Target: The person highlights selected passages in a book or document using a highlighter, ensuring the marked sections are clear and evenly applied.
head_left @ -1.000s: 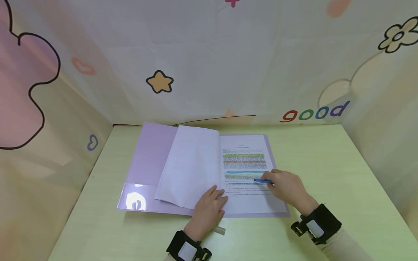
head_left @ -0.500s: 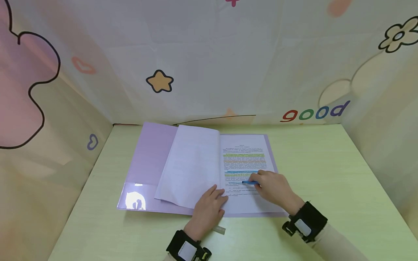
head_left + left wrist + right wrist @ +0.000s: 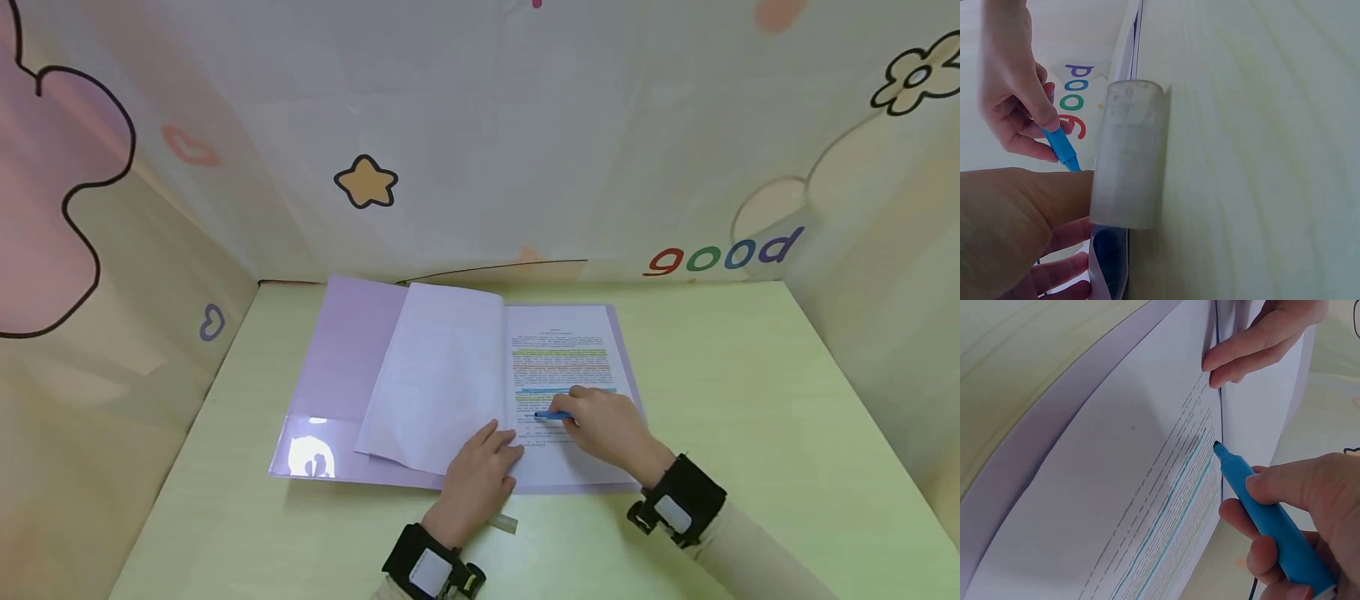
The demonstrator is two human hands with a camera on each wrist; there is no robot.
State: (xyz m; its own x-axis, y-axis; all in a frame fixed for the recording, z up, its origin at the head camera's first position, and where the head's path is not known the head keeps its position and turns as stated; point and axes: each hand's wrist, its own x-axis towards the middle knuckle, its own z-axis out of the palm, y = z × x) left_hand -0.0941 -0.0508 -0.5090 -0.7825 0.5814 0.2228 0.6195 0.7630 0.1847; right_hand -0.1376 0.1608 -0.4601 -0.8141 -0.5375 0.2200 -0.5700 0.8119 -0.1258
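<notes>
A purple folder (image 3: 352,350) lies spread on the table, with white pages inside. The right-hand page (image 3: 570,462) bears printed text marked with yellow, orange and blue lines. My right hand (image 3: 606,427) grips a blue highlighter (image 3: 1272,522), its dark tip (image 3: 1217,444) at the left part of the text; I cannot tell whether it touches the paper. My left hand (image 3: 480,477) rests with its fingers spread at the bottom of the fold, by the turned-over blank page (image 3: 442,375). The left wrist view shows the same highlighter (image 3: 1061,149) beyond the left hand.
A short grey piece (image 3: 503,523) lies just in front of the folder, beside the left wrist; its kind is unclear. Pale green tabletop (image 3: 750,400) surrounds the folder. A patterned cloth backdrop (image 3: 480,183) rises behind the table and at both sides.
My right hand has slid leftward across the page with the highlighter, from near the text's right end to its left part. The left hand has stayed in place.
</notes>
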